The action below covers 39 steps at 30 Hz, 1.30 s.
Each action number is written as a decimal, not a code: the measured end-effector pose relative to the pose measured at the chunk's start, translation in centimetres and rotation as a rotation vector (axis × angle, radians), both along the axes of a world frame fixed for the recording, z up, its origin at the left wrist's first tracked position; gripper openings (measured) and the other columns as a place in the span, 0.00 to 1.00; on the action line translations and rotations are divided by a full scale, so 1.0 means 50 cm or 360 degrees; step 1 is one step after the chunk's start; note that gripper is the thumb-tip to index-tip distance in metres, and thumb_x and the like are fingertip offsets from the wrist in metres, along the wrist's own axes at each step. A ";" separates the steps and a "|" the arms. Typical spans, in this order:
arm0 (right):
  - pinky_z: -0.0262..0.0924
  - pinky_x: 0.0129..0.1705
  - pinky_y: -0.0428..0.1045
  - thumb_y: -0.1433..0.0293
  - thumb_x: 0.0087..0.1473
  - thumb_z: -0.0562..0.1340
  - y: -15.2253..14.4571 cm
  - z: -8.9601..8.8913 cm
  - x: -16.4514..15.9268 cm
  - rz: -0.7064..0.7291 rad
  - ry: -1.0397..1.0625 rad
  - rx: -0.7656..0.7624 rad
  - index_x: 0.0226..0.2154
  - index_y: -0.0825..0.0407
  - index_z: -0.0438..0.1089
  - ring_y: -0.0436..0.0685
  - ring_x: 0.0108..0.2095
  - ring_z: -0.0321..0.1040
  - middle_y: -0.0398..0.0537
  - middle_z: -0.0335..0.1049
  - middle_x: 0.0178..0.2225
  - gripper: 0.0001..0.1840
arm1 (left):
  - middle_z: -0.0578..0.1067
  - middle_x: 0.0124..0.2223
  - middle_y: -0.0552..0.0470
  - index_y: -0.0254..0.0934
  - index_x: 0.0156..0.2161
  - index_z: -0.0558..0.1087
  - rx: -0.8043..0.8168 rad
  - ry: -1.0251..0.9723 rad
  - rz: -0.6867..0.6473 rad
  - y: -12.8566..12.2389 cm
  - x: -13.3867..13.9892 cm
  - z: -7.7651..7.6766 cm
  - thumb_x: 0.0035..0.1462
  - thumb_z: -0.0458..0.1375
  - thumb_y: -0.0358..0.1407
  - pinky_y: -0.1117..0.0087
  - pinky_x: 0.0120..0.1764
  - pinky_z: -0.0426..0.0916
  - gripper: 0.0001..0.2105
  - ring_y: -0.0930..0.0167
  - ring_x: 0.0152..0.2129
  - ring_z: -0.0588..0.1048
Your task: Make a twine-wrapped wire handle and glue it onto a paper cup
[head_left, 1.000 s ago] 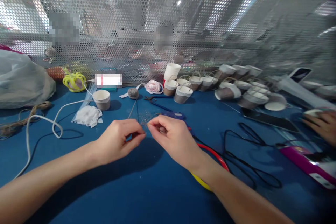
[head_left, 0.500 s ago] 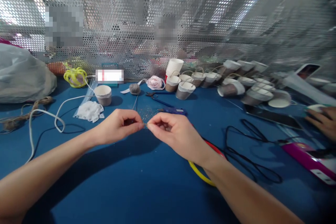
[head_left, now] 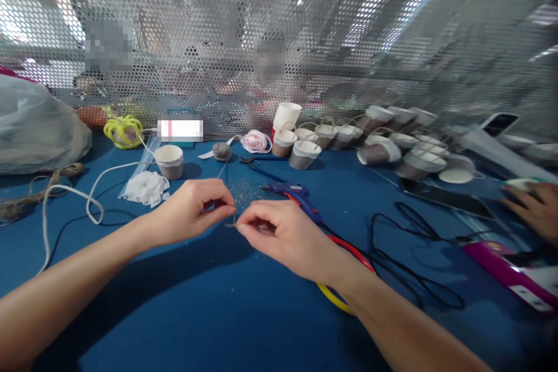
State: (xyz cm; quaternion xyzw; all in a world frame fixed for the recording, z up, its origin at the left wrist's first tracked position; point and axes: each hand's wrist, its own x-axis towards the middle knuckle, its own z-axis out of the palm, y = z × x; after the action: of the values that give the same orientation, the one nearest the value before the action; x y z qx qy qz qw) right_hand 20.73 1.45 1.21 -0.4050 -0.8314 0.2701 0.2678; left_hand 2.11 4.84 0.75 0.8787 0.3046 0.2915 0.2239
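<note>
My left hand (head_left: 203,212) is closed in a pinch, with thumb and forefinger together on a thin strand of twine. Just right of it and slightly lower, my right hand (head_left: 283,235) pinches the same twine (head_left: 230,225), whose short frayed end shows by the fingertips. The strand is too fine to follow fully between the hands. Beyond them is a small grey ball of yarn (head_left: 222,151), from which a thin thread trails toward my left hand. Behind my right hand lies a blue glue gun (head_left: 296,190), partly hidden, and dark-handled pliers (head_left: 265,168).
Paper cups with twine handles (head_left: 305,153) cluster at the back right. A single cup (head_left: 169,161) stands near white ruffled fabric (head_left: 146,188) on the left. Black cable (head_left: 405,261) loops toward a purple power strip (head_left: 505,273). Another person's hand (head_left: 536,206) is at the right edge.
My hands have drawn slightly apart, the right one moving down and left. A twine end now shows below my left fingertips. More of the glue gun is visible.
</note>
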 end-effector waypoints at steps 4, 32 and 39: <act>0.55 0.22 0.42 0.70 0.50 0.56 0.002 0.003 -0.003 -0.0219 0.0255 -0.0216 0.25 0.55 0.66 0.46 0.21 0.57 0.41 0.63 0.21 0.07 | 0.63 0.21 0.58 0.32 0.28 0.68 -0.0518 -0.0151 0.0001 0.003 0.007 -0.028 0.55 0.51 0.37 0.79 0.20 0.55 0.11 0.79 0.17 0.59; 0.54 0.27 0.44 0.77 0.48 0.55 0.015 -0.014 0.000 -0.0318 -0.0102 0.0364 0.24 0.55 0.66 0.48 0.24 0.60 0.43 0.66 0.23 0.07 | 0.68 0.25 0.53 0.31 0.30 0.69 0.0367 -0.0085 -0.0002 -0.027 0.020 -0.025 0.54 0.50 0.28 0.78 0.25 0.60 0.06 0.78 0.22 0.64; 0.54 0.24 0.42 0.75 0.49 0.55 -0.001 0.008 0.001 0.0010 -0.0057 0.0043 0.24 0.54 0.67 0.45 0.21 0.57 0.41 0.64 0.21 0.07 | 0.68 0.25 0.54 0.32 0.29 0.70 -0.0050 -0.0031 -0.0049 0.003 0.002 -0.008 0.54 0.51 0.31 0.78 0.25 0.60 0.07 0.78 0.22 0.64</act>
State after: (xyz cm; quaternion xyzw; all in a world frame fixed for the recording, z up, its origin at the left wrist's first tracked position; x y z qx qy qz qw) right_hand 20.78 1.38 1.62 -0.4035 -0.8409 0.2523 0.2576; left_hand 2.23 4.98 0.33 0.8769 0.2933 0.2916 0.2451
